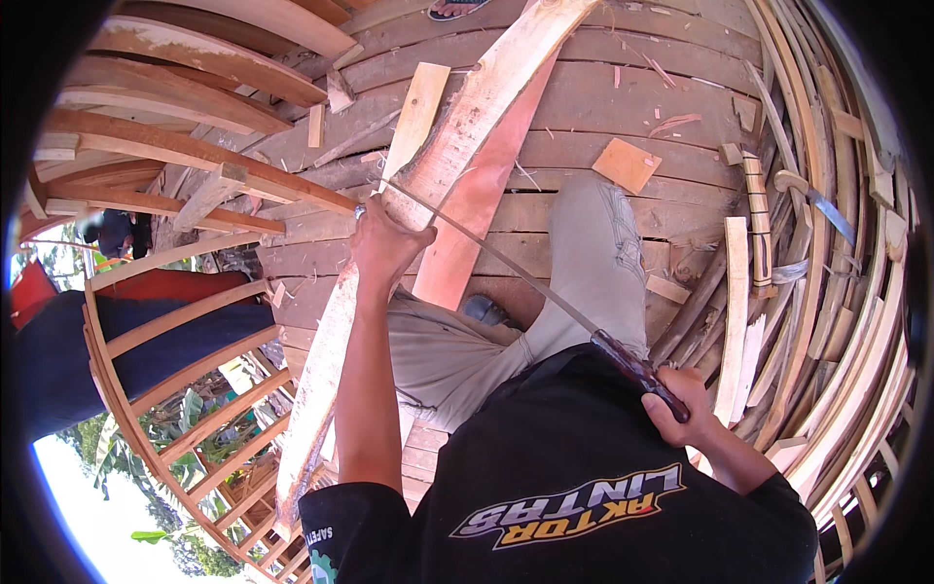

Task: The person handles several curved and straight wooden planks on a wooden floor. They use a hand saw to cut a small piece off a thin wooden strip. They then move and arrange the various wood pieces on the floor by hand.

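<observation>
Left hand [387,234] is clasped over the long, pale wooden plank with a rough bark edge [496,88], near mid-length; its far fingers are partly hidden, so the exact grip cannot be confirmed. Right hand [686,404] is closed around the dark brown handle of the long, narrow grey metal blade [516,268], which extends leftward across the plank beside the left hand. The plank slants from far centre to near left, over one flat reddish board [457,263]. Expect it to be stiff and moderately heavy, with splintery edges; hold it by both long edges, clear of the blade. Count: one plank, one blade, one reddish board, one square orange-tan wooden offcut [628,165] at far right, and one curved-handled knife [827,211] at right.
</observation>
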{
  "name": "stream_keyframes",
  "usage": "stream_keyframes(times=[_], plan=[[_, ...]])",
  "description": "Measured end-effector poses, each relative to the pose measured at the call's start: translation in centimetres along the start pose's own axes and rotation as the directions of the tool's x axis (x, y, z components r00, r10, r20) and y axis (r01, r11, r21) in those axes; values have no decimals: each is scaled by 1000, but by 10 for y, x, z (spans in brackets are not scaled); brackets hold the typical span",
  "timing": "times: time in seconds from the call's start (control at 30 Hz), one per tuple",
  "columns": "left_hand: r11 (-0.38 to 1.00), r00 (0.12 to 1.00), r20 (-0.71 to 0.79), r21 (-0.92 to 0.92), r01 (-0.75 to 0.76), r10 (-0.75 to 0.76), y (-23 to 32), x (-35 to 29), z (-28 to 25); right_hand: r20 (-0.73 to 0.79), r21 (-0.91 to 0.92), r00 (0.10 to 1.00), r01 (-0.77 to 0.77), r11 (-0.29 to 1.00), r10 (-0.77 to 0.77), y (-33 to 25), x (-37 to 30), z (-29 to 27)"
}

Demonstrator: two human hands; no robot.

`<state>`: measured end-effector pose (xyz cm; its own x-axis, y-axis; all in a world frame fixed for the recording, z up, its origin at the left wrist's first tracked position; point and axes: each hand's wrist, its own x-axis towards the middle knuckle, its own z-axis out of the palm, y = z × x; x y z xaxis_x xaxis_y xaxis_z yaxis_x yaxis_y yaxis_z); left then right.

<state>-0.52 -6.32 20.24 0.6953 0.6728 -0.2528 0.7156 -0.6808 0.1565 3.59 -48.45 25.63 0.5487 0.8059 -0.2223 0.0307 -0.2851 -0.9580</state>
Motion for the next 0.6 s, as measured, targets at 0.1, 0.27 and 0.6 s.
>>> stream_keyframes(times=[0.1, 0.27, 0.6], plan=[[1000, 1000, 2, -25, -14, 14, 16, -2, -2, -67, 21, 996, 53, 998, -52, 0, 71, 36], [999, 999, -24, 12, -48, 48, 4, 0, 7, -132, 98, 989, 76, 992, -63, -10, 128, 65], [998, 995, -81, -19, -55, 53, 15, -1, 2, -155, 21, 978, 143, 990, -138, -12, 124, 63]])
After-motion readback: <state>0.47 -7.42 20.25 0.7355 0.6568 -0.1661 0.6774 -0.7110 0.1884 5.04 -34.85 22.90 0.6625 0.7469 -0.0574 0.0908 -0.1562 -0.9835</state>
